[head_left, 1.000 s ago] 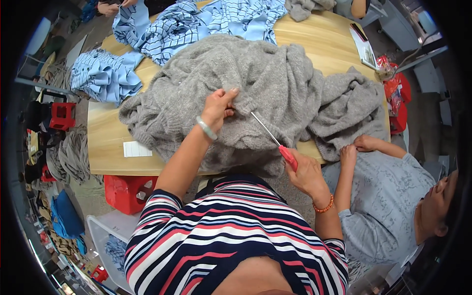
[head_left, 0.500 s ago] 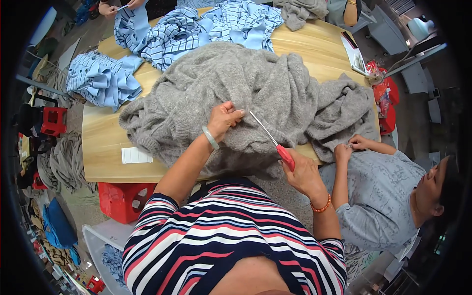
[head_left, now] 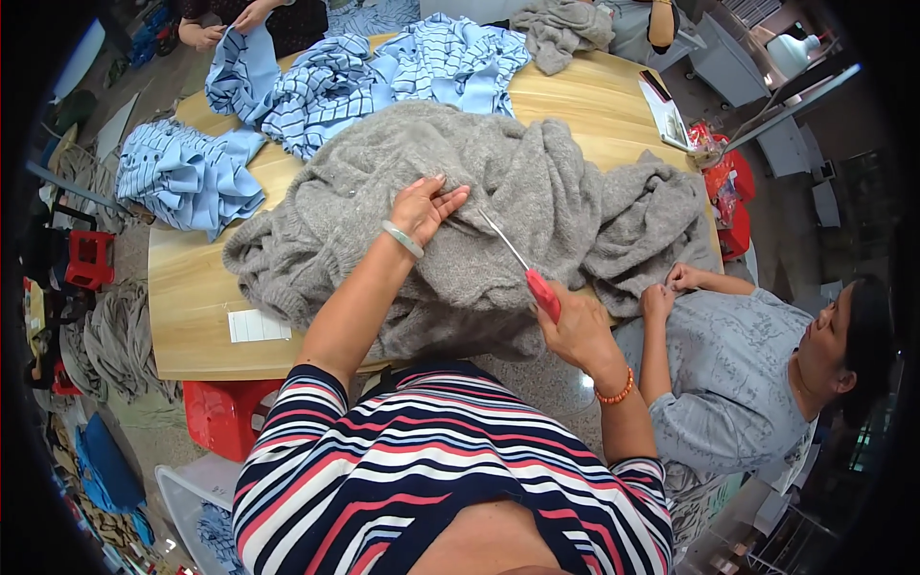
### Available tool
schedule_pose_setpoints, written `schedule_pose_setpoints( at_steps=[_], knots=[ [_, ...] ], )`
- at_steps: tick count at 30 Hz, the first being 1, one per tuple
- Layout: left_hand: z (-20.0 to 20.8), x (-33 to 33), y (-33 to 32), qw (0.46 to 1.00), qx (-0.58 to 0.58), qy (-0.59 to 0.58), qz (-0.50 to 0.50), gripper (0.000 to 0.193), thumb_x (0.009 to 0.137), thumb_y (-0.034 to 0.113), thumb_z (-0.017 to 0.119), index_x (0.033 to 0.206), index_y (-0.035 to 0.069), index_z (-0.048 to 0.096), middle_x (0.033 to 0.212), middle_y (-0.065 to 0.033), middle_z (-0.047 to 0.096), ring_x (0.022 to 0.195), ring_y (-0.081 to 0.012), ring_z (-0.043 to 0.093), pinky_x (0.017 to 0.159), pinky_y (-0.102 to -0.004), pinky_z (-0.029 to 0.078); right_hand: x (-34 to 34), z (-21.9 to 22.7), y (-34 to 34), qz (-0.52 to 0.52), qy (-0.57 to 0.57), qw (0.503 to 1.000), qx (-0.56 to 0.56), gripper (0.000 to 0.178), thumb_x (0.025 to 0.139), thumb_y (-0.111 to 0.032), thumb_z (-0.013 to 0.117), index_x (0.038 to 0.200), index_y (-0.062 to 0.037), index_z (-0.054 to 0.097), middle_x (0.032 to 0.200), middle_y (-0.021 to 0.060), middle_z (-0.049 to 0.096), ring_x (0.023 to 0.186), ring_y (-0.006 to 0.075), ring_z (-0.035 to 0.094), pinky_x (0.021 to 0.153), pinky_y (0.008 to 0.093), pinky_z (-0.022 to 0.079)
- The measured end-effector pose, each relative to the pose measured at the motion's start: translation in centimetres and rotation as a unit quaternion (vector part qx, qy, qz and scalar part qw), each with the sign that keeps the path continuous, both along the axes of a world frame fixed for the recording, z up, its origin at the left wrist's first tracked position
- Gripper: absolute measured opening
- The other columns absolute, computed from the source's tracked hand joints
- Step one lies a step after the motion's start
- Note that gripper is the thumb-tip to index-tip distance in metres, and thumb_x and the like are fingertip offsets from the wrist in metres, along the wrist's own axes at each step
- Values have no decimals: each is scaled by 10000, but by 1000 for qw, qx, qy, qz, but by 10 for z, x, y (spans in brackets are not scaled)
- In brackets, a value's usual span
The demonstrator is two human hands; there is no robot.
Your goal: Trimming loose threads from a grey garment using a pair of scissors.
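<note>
A big heap of grey knitwear (head_left: 364,192) lies on the wooden table in front of me. My left hand (head_left: 428,208) rests on top of it, fingers stretched out and holding nothing. In my right hand (head_left: 582,335) is a red-handled tool with a long thin metal shaft (head_left: 543,293). Its shaft slants up and left over the knit, and the tip ends just right of my left fingertips. Whether the tip touches the fabric I cannot tell.
Light-blue checked garments (head_left: 326,91) cover the table's far side, where another person's hands hold one. To my right a co-worker (head_left: 728,374) handles the grey knit at the table edge. Red stools (head_left: 218,418) stand at both sides. A white paper slip (head_left: 259,326) lies near the left edge.
My left hand's fingers have gone from bunched together to stretched out. The red-handled tool stays in my right hand, its tip still near the left hand. The whole view has shifted slightly.
</note>
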State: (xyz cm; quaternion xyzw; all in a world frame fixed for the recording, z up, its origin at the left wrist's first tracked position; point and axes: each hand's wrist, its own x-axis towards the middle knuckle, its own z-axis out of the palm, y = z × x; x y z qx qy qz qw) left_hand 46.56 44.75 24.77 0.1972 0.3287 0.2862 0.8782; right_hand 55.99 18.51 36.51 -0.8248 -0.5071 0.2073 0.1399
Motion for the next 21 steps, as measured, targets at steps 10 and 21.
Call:
schedule_pose_setpoints(
  at_steps=[10,21],
  knots=[
    [-1,0,-4,997,56,7,-44,166,942,88,549,996,-49,471,995,-181,586,942,-354,660,785,-363,601,13,-8,46,33,-33,999,-20,236,828,-202,611,1002,-45,586,755,244,630,758,436,613,714,512,479],
    [9,21,0,969,58,111,-213,259,858,110,682,955,-13,476,934,-138,628,676,-195,691,467,-215,570,38,-15,23,-31,13,999,19,331,846,-188,608,1154,-74,575,783,244,627,767,431,610,705,480,480]
  ],
)
